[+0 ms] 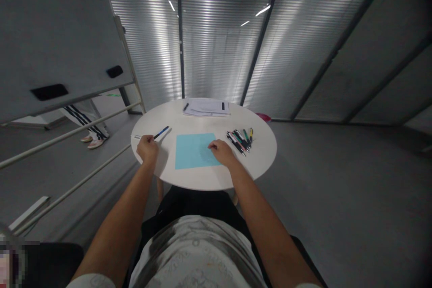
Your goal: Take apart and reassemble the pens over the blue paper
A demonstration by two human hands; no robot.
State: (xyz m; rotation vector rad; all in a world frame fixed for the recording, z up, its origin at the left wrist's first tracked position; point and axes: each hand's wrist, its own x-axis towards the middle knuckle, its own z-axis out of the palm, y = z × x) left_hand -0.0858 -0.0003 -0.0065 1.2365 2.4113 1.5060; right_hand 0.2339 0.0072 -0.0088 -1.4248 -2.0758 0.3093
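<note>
Clearly, the blue-ended pen (161,132) is in the left hand (147,148), over the left side of the round table, its blue end pointing away from the body. The fingers are closed around its near end, and its shadow beside it suggests that it is raised off the surface. Whether the far end is capped is too small to tell. A light, steady pinch would serve best here, with the blue end angled away from the wrist and no squeezing.

Just to the right of that hand lies the light blue sheet (192,150), flat on the table. The right hand (222,152) is over its right edge with bent fingers; whether they grasp anything, I cannot tell. If that hand rests on the paper, gentle, even pressure near the edge would suit, since a push sideways could slide or crease it.

Beyond the right hand is a loose bunch of pens (239,142), some crossing others, so a sleeve or forearm is best carried well above them. At the far side of the table (195,182) is a stack of papers (206,107) with a dark pen (186,107) at its left end. Farther out stand a large board (67,31) on the left, with another person's legs (88,123) behind its frame, and a wall with blinds (212,54).
</note>
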